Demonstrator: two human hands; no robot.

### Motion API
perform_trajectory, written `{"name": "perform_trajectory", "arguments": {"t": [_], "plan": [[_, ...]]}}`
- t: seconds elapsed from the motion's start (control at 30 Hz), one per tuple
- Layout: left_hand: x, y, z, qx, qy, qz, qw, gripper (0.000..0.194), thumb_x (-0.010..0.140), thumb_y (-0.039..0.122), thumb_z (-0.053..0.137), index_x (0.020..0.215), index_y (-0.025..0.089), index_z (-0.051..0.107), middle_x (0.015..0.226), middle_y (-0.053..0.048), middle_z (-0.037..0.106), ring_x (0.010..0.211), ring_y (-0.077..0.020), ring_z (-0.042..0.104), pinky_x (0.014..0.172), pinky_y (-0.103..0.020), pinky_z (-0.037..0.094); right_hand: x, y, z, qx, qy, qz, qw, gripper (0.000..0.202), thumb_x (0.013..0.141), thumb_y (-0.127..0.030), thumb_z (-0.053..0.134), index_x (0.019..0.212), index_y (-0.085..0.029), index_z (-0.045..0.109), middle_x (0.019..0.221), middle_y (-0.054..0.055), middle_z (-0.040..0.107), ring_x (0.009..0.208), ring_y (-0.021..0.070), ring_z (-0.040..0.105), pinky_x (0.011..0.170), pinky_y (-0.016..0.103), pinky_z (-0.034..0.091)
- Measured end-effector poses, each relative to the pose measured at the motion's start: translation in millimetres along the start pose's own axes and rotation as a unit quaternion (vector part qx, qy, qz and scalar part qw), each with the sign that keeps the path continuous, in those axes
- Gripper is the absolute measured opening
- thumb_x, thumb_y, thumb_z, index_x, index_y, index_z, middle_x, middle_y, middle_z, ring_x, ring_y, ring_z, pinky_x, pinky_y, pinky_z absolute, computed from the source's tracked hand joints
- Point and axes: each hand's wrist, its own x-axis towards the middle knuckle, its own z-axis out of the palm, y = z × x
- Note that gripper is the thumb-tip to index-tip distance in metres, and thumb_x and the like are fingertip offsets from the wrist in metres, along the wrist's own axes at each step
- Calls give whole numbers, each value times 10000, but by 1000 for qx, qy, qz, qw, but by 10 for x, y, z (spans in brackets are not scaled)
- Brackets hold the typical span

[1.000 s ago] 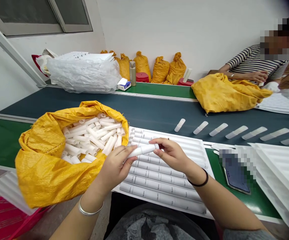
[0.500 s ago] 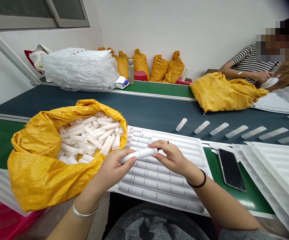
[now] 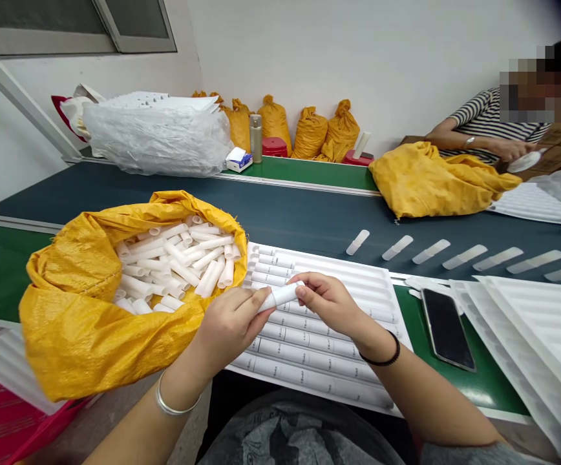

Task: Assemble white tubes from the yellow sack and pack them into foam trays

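A white plastic tube (image 3: 280, 296) is held between both hands, slightly tilted, above a white ribbed tray. My left hand (image 3: 229, 326) is closed round its left end, with the fingers over the top. My right hand (image 3: 333, 303) pinches the other end between thumb and fingers. Below them, the tray (image 3: 346, 271) carries rows of white tubes with small dark print, most of them in its nearer grooves. Left of the tray, a yellow woven sack (image 3: 79, 323) lies rolled open, full of plain white tubes (image 3: 178, 265).
A dark conveyor belt (image 3: 300, 210) carries several translucent tubes. A phone (image 3: 448, 329) and stacked white trays (image 3: 542, 349) lie to the right. Across the belt are a plastic-wrapped bundle (image 3: 154, 139), another yellow sack (image 3: 435, 181) and a person in a striped top (image 3: 479, 123).
My right fingers have closed onto the tube's right end, where they were looser before. My left hand has rolled over the tube, so its fingers cover more of the top.
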Motion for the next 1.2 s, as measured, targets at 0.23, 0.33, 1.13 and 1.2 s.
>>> {"name": "perform_trajectory", "arguments": {"t": [0.23,0.33,1.13,1.2], "plan": [[-11,-23,74,90,-17,69,993,285,901,214,527,1178,148,514,777,-64,662,699,-189,618,647,-326,513,43,36,48,137,9,187,973,364,765,-508,645,716,-154,578,549,-33,491,411,55,365,359,188,258],[12,-53,94,111,-19,101,988,257,891,210,543,1133,124,537,733,-57,651,656,-196,601,607,-330,504,88,58,60,169,10,254,952,392,753,-507,655,633,-154,532,507,-41,461,374,39,326,331,181,225],[-210,83,9,-211,-156,-128,956,573,949,288,427,1477,222,215,1141,-104,638,1027,-218,613,875,-353,507,-118,154,54,-218,-63,-249,942,298,946,-202,470,1233,-184,548,982,92,621,898,173,589,792,311,502],[-267,68,80,-196,-188,-122,955,611,946,296,429,1490,218,162,1093,-104,650,978,-227,621,844,-372,517,-80,223,86,-316,-96,-215,919,272,909,-251,548,1169,-186,591,1016,95,639,924,190,595,816,316,498]]}}
